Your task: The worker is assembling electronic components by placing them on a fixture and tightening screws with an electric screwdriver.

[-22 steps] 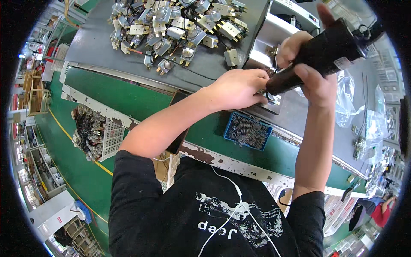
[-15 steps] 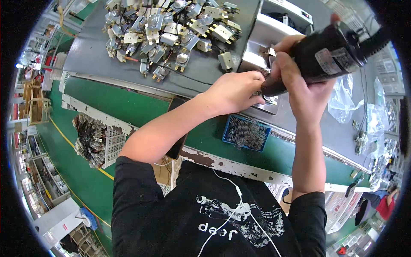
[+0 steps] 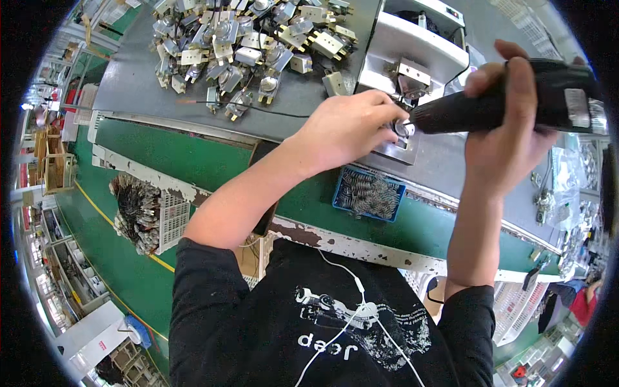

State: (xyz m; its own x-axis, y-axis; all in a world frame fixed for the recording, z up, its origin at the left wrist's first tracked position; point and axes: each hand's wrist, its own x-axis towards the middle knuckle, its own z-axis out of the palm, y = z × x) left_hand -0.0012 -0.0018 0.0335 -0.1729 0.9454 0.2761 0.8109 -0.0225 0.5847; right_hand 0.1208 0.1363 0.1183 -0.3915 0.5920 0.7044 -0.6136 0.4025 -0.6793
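Note:
My right hand is wrapped around a black electric screwdriver, which lies nearly level with its nose toward the left. Just off that nose, my left hand has thumb and fingertips closed around a small shiny metal part. The fingers hide much of this part, and I cannot tell whether the screwdriver touches it. Behind my left fingertips, a boxy metal switch-like unit sits on the steel fixture.
Many similar metal units lie heaped at the back left, with a thin black cable before them. A blue tray of springs stands at the near edge. Plastic bags lie at the right. A white crate stands lower left.
My right hand and the screwdriver have moved right and swung flatter. The boxy unit on the fixture shows more plainly. My left hand has stayed almost in place.

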